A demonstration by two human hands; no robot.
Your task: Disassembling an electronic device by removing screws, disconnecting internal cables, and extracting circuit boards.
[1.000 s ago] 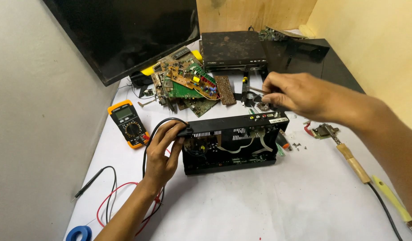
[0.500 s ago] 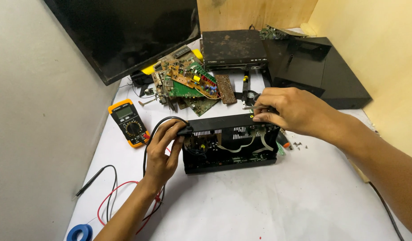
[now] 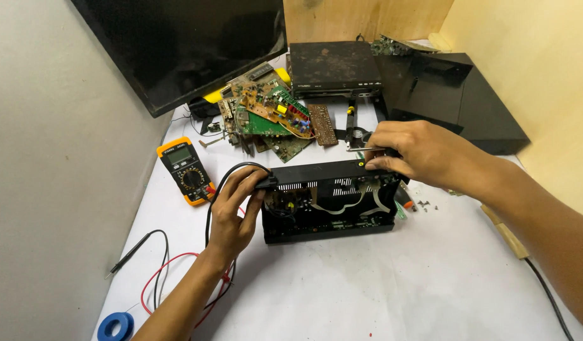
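A black open electronics case (image 3: 329, 215) stands on its edge on the white table, its wiring and boards facing me. My left hand (image 3: 234, 211) grips the case's left end, where a black cable (image 3: 219, 183) enters. My right hand (image 3: 424, 155) rests on the case's top right corner, fingers closed on a thin metal tool (image 3: 358, 149) whose tip points left along the top edge. Which kind of tool it is I cannot tell.
An orange multimeter (image 3: 185, 170) lies left of the case, with red and black leads (image 3: 159, 284) and a blue tape roll (image 3: 114, 327) nearer me. A pile of circuit boards (image 3: 272, 117), a dark screen (image 3: 178, 44) and black boxes (image 3: 332, 66) stand behind. Small screws (image 3: 427, 204) and a wooden-handled iron (image 3: 506, 230) lie right.
My right hand has come down from the clutter behind the case onto its top right corner. My left hand has kept its grip on the left end.
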